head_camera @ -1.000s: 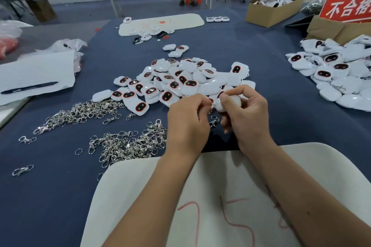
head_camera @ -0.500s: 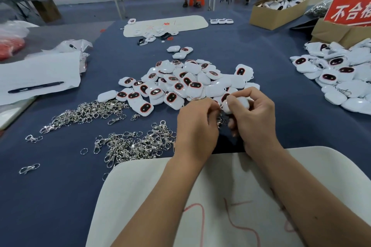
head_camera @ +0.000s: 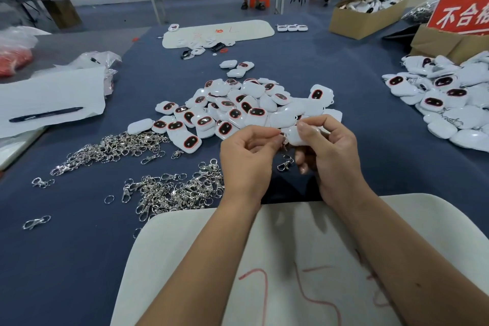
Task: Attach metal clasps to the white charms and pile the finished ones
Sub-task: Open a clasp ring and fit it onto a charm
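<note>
**White charm held between two hands**

White plastic charm (head_camera: 297, 135) is pinched in the right hand (head_camera: 329, 151), raised over a blue table (head_camera: 370, 140). The left hand (head_camera: 248, 159), close beside it, pinches a metal clasp (head_camera: 285, 156) that dangles from the charm's edge. Loose charms (head_camera: 238, 108) lie just behind; spare clasps (head_camera: 169, 190) sit left. Another charm pile (head_camera: 449, 106) lies far right.

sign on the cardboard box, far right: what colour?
Red with white characters; the sign shows in the head view, cut off by the frame edge.
</note>
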Action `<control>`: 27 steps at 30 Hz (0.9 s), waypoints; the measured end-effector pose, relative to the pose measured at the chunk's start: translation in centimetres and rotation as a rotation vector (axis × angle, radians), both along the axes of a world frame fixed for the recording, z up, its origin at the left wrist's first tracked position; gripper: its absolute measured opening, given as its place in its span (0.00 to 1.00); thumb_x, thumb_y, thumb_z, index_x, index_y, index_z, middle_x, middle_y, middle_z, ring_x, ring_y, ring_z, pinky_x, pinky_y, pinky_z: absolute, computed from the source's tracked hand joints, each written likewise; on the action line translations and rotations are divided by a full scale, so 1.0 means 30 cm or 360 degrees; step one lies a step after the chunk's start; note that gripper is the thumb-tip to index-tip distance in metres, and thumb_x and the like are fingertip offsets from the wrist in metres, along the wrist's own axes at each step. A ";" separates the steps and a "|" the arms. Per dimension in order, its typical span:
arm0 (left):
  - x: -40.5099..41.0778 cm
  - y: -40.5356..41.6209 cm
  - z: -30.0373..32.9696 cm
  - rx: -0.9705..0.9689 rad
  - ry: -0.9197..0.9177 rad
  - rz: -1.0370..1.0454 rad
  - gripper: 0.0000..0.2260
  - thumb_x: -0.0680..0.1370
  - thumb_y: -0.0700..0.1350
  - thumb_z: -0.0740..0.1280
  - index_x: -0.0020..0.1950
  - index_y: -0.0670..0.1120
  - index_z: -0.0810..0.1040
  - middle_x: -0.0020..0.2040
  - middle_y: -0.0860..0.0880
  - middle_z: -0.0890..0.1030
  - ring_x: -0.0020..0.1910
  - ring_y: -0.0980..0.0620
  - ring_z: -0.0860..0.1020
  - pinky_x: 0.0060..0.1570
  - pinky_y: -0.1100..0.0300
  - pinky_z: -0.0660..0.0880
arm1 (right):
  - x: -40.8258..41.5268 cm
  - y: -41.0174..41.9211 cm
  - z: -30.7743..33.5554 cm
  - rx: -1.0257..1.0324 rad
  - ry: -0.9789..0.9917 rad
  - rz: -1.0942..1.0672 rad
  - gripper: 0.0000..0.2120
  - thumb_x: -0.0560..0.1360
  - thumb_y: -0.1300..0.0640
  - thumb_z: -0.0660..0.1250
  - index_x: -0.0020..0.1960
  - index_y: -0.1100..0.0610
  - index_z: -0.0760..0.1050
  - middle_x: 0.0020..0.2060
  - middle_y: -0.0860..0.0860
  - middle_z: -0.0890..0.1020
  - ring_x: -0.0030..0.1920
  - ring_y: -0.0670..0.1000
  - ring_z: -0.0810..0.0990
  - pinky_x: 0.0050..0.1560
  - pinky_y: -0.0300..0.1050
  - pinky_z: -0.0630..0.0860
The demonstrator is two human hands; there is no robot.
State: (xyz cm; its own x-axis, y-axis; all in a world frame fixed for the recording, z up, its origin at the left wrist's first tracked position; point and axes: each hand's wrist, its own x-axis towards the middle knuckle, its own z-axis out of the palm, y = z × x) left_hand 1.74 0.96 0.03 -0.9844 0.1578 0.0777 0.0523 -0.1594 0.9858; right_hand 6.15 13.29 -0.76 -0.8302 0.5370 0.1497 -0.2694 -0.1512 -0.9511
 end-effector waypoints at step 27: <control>-0.009 -0.014 -0.012 -0.0106 0.0053 -0.0306 0.07 0.76 0.33 0.74 0.50 0.44 0.83 0.42 0.46 0.84 0.40 0.55 0.82 0.44 0.65 0.79 | -0.010 0.022 -0.008 -0.0120 -0.0080 -0.0012 0.03 0.81 0.62 0.69 0.50 0.63 0.79 0.35 0.61 0.80 0.22 0.48 0.71 0.20 0.37 0.66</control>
State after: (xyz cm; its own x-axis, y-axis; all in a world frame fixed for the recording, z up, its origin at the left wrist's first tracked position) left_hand 1.46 0.53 -0.32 -0.9326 0.3487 0.0931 0.0602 -0.1043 0.9927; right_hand 5.84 13.93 -1.01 -0.8316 0.5514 0.0670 -0.2232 -0.2214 -0.9493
